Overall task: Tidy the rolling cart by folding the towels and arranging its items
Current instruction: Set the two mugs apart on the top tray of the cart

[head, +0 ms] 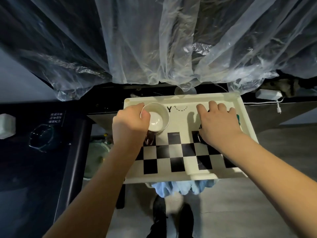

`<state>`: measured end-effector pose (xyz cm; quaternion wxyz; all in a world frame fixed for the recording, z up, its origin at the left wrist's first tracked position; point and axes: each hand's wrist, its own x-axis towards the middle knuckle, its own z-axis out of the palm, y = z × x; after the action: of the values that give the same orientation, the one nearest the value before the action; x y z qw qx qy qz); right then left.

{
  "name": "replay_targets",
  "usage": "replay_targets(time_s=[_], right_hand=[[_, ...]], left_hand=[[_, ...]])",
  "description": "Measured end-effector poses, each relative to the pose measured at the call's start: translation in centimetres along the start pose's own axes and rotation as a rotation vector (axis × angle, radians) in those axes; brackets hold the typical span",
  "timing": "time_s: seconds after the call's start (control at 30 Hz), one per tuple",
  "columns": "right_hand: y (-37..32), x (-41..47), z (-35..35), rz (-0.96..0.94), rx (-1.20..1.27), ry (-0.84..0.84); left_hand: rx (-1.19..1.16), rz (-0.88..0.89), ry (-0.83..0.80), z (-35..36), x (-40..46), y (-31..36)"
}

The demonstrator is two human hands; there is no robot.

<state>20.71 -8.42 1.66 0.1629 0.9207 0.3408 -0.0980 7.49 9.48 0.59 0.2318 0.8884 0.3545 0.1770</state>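
- The cart is in the middle of the frame, seen from above. Its top is a cream tray with a raised rim.
- A black and white checked mat covers the tray floor. A black letter Y and a dashed curvy line show near the far side.
- The left hand is at the left of the tray. It holds a white bowl by the rim, with the thumb inside and the fingers curled round the outside.
- The bowl looks empty. It is tilted a bit toward the near side.
- A dark brown thing peeks out just under the bowl and the left hand. I cannot tell what it is.
- The right hand is at the right of the tray. Its fingers are bent down over a dark thing and something green. I cannot tell if it grips them or only rests on them.
- A white post lies across the near part of the mat.
- A light blue towel shows below the near edge of the tray, lower down on the cart. It looks bunched up.
- Clear plastic sheet hangs over dark cloth across the top of the frame.
- Black shoes stand on the grey floor at the bottom middle.
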Motion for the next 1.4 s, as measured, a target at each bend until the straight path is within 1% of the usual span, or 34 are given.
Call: replay_targets(time_s=[0.07,0.17,0.3,0.4,0.47,0.53,0.57,0.6,0.67,0.73,0.87,0.93,1.0,1.03,1.17,1.23,1.4], right_hand=[[-0.2,0.3,-0.4,0.032,-0.014,-0.073],[-0.2,0.7,-0.9,0.056,-0.051,-0.132],[-0.4,1.0,-1.2,0.078,-0.081,-0.155],[-0.5,1.3,-1.4,0.080,-0.069,-0.171],[-0.3,1.3,-1.6,0.047,-0.042,-0.179],[0.1,1.0,-2.1,0.000,-0.026,-0.163],[0.4,0.7,-2.4,-0.025,-0.020,-0.145],[0.7,0.4,-2.7,-0.051,-0.007,-0.124],[1.7,-0.3,-3.2,-0.093,0.058,-0.079],[3.1,-0.8,-3.5,-0.114,0.171,-0.021],[5.7,-1.1,-2.1,-0.156,0.383,0.116],[6.5,-1.0,-1.1,-0.178,0.453,0.146],[7.3,-0.8,-0.2,-0.194,0.523,0.144],[7.8,-0.7,0.2,-0.207,0.558,0.144],[9.5,-0.4,1.2,-0.280,0.681,0.138],[10.3,-0.1,1.6,-0.304,0.717,0.134],[11.7,0.8,2.5,-0.330,0.759,0.109]], left_hand=[[0.029,-0.050,-0.007,-0.1,0.7,0.1],[-0.004,-0.139,-0.012,-0.3,1.3,-0.1],[-0.094,-0.257,-0.003,0.3,1.8,-1.2],[-0.103,-0.284,-0.032,0.4,1.9,-1.6],[-0.034,-0.222,-0.004,0.2,1.5,-1.4],[0.068,-0.097,0.110,-0.6,0.7,-0.7],[0.066,-0.036,0.160,-1.4,0.1,0.0],[0.030,0.018,0.174,-2.3,-0.6,0.9],[-0.045,0.118,0.138,-3.8,-2.1,2.9],[-0.077,0.181,0.071,-4.2,-3.4,4.9],[-0.127,0.195,-0.116,-1.5,-3.9,8.2],[-0.119,0.158,-0.253,0.5,-3.1,9.4],[-0.145,0.062,-0.418,2.5,-1.9,10.0],[-0.187,0.013,-0.458,3.4,-1.4,10.3],[-0.361,-0.098,-0.432,6.8,-0.3,11.2],[-0.419,-0.117,-0.417,7.9,-0.2,11.7],[-0.338,-0.038,-0.382,8.8,0.0,13.1]])
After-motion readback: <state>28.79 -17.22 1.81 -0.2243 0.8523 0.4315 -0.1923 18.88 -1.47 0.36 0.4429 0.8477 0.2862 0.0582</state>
